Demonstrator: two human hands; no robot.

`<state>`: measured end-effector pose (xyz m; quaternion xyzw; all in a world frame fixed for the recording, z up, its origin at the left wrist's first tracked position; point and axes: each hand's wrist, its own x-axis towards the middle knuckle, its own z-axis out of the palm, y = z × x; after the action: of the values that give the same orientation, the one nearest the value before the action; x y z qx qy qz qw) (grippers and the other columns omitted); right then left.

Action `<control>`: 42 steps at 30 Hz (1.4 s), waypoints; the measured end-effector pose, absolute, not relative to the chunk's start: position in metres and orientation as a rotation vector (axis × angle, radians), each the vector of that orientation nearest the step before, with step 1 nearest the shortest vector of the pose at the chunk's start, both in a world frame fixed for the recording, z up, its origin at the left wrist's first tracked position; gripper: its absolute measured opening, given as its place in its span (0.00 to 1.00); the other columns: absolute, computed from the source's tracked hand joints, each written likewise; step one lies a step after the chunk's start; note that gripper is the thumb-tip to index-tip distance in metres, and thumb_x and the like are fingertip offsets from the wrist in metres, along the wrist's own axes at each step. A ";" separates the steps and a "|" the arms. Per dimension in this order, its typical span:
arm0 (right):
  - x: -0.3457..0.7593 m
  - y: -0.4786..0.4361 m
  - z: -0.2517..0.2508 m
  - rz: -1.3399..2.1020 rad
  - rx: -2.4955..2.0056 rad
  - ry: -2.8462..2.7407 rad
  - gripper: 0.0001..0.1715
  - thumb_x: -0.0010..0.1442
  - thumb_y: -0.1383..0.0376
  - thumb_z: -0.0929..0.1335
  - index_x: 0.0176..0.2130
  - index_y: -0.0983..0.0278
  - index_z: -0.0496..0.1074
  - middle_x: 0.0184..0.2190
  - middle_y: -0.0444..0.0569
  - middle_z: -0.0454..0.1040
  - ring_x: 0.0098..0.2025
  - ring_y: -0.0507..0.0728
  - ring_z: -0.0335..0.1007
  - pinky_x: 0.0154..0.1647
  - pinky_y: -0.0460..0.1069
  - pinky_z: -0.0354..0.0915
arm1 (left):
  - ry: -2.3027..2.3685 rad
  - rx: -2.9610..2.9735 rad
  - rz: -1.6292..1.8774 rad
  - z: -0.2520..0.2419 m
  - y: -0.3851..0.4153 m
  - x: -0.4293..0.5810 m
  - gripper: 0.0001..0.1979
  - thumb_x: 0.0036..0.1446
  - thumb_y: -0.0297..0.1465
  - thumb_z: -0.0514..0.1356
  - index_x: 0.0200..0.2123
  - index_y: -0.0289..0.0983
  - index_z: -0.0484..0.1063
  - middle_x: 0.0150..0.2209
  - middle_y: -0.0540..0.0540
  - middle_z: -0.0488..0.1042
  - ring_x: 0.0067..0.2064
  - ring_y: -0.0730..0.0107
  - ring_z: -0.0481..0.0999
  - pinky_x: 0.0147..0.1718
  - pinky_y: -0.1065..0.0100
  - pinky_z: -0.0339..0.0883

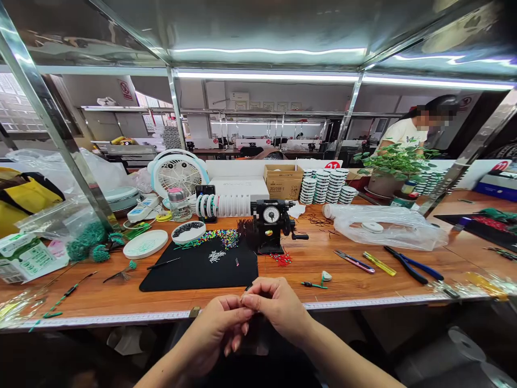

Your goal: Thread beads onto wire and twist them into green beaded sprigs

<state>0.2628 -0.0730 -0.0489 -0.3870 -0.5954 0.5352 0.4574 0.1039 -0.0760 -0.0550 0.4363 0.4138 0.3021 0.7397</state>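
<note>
Just in front of the table's edge, my left hand (222, 323) and my right hand (278, 307) meet with their fingertips pinched together. Whatever lies between the fingers is too small to make out. Beyond them lies a black mat (169, 275), bearing a pile of coloured beads (226, 237), a heap of small silvery pieces (217, 256) and dark tweezers (162, 263). Behind the mat stands a black hand-cranked winding machine (271, 226) with a round dial and white spools (234, 206) on its shaft.
Pliers (412, 264), a yellow-handled tool (378, 263) and a craft knife (354, 261) lie at right. White dishes (145, 244) and green thread bundles (91, 241) sit at left. A fan (177, 175), stacked spools (323, 186) and a potted plant (383, 172) stand behind; a person (404, 132) is beyond.
</note>
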 end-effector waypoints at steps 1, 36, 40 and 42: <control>0.263 -0.073 -0.049 1.312 -0.943 -1.453 0.12 0.51 0.59 0.70 0.26 0.66 0.75 0.26 0.45 0.72 0.31 0.53 0.66 0.34 0.47 0.60 | 0.892 0.943 0.667 -0.055 -0.074 0.105 0.10 0.48 0.34 0.65 0.26 0.32 0.71 0.19 0.51 0.68 0.15 0.84 0.60 0.12 0.80 0.46; 0.449 -0.039 -0.044 0.434 -1.788 -1.469 0.10 0.62 0.63 0.61 0.37 0.66 0.68 0.29 0.46 0.71 0.32 0.53 0.66 0.36 0.48 0.62 | 0.612 0.844 0.921 -0.038 0.007 0.242 0.11 0.40 0.29 0.71 0.29 0.31 0.77 0.26 0.50 0.71 0.22 0.84 0.64 0.20 0.82 0.61; 0.396 -0.038 -0.038 0.798 -1.111 -1.487 0.11 0.57 0.59 0.66 0.34 0.66 0.70 0.30 0.45 0.72 0.34 0.53 0.67 0.37 0.47 0.63 | 0.599 0.871 0.903 -0.040 0.006 0.247 0.12 0.42 0.30 0.70 0.32 0.31 0.77 0.30 0.47 0.74 0.24 0.83 0.64 0.23 0.81 0.62; 0.386 -0.034 -0.038 0.897 -0.928 -1.412 0.10 0.57 0.60 0.67 0.33 0.66 0.70 0.30 0.46 0.72 0.34 0.53 0.67 0.39 0.47 0.63 | 0.593 0.872 0.900 -0.040 0.006 0.249 0.13 0.42 0.30 0.70 0.33 0.31 0.77 0.33 0.46 0.74 0.25 0.83 0.65 0.24 0.81 0.63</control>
<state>0.3865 -0.0345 -0.0379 -0.3963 -0.6033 0.3833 0.5762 0.2486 0.0059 -0.0403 0.4020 0.2733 0.4149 0.7691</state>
